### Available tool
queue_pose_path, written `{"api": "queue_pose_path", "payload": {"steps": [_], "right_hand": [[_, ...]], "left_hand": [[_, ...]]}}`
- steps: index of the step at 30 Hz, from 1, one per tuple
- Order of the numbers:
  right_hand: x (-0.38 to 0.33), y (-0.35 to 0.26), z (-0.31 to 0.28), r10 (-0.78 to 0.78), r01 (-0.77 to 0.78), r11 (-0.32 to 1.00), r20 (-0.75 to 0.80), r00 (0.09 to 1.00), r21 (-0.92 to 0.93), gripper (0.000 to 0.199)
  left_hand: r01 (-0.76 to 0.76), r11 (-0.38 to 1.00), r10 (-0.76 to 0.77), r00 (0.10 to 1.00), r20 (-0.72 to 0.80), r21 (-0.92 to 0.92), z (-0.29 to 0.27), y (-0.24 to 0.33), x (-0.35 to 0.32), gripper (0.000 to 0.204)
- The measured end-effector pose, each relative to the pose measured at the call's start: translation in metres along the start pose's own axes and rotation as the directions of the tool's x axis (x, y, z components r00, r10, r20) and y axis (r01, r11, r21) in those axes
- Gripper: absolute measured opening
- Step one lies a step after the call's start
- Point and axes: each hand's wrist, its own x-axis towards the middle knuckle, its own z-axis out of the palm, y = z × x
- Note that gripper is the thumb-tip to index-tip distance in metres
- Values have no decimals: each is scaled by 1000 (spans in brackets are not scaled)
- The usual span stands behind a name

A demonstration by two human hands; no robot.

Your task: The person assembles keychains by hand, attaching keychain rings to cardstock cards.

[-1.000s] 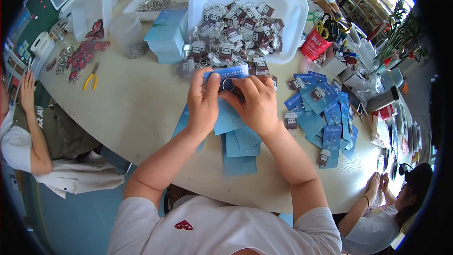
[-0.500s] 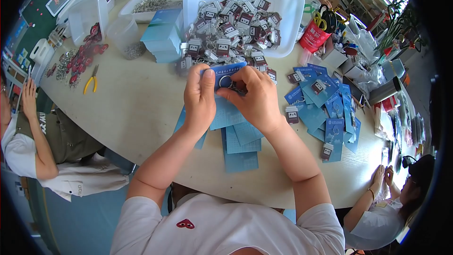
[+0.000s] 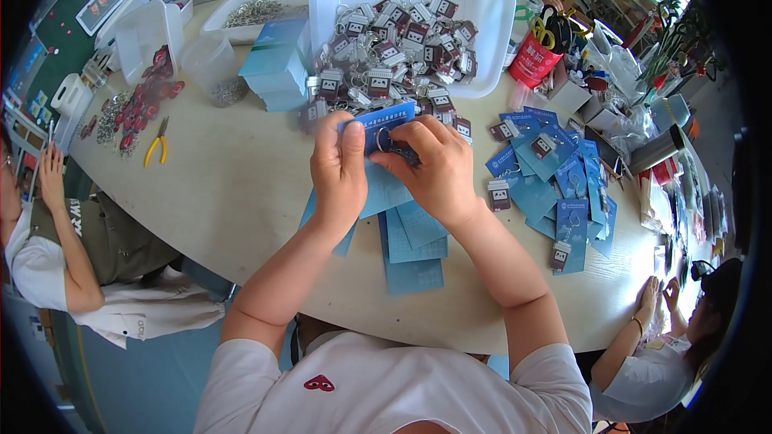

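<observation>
Nearest on the desk [image 3: 241,193], bare blue cards [image 3: 410,245] lie stacked under the wrists, waiting. Above them the left hand [image 3: 338,169] pinches a blue card [image 3: 384,124] at its edge while the right hand [image 3: 434,173] has its fingers closed on a keychain [image 3: 394,145] (ring against the card). Finished cards [image 3: 555,177] spread to the right. Beyond, the white tray [image 3: 490,0] holds many loose keychains [image 3: 394,40], so I judge plenty remains.

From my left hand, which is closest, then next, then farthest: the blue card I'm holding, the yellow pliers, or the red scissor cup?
In the head view, from the left hand:
1. Blue card: held in that hand, at its fingertips.
2. Yellow pliers: off to the left on the table.
3. Red scissor cup: up and right, beside the white tray.
</observation>
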Motion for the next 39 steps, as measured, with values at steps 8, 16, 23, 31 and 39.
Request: {"api": "queue_pose_path", "payload": {"steps": [8, 16, 23, 31, 39], "right_hand": [[0, 0, 1, -54, 52, 998, -74, 996, -36, 31], [1, -3, -2, 157, -156, 983, 0, 988, 99, 35], [3, -6, -8, 116, -117, 993, 67, 991, 11, 36], [-6, -1, 8, -198, 192, 978, -74, 977, -77, 28], [-10, 4, 15, 105, -88, 968, -60, 993, 237, 15]], "left_hand": [[-79, 993, 78, 997, 19, 93, -2, 0, -3, 16], [-100, 988, 98, 995, 23, 117, 0, -3, -6, 18], [-40, 998, 40, 999, 7, 52, 1, -3, -6, 19], [68, 997, -70, 995, -76, -30, -5, 1, 5, 21], [141, 938, -208, 960, -187, -317, -1, 3, 8, 21]]}}
